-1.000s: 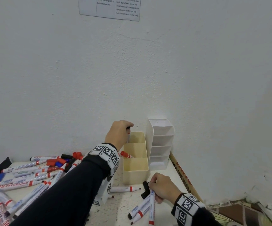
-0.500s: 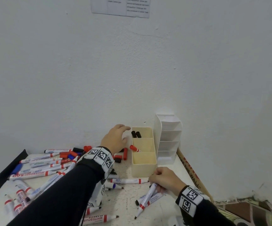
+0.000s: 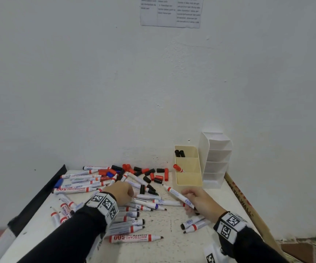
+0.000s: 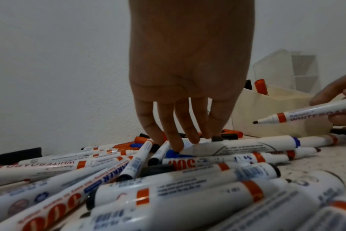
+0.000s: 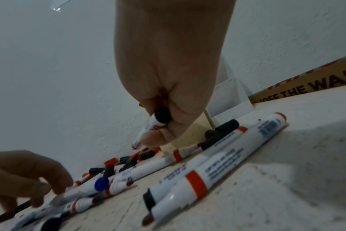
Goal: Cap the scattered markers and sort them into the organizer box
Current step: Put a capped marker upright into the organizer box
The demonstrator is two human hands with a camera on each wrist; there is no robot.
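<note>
Many uncapped white whiteboard markers (image 3: 88, 189) lie scattered over the left and middle of the table. Loose red and black caps (image 3: 153, 175) lie behind them by the wall. My left hand (image 3: 128, 194) reaches down into the pile, its straight fingertips (image 4: 178, 143) touching marker barrels. My right hand (image 3: 193, 201) grips one uncapped red-banded marker (image 3: 179, 195), tip pointing up-left, its black rear end (image 5: 163, 116) showing between the fingers. The cream organizer box (image 3: 189, 180) stands at the back right; two black-capped markers (image 3: 180, 153) sit in its far compartment and a red-capped one (image 3: 178, 168) in the middle.
A white tiered holder (image 3: 216, 162) stands right of the cream box against the wall. A printed cardboard strip (image 3: 242, 202) runs along the table's right edge and a black strip (image 3: 45, 188) along the left. Three markers (image 3: 193, 223) lie under my right wrist.
My left hand has drawn back from the organizer box to the marker pile. My right hand has lifted one marker off the table and turned its tip up-left.
</note>
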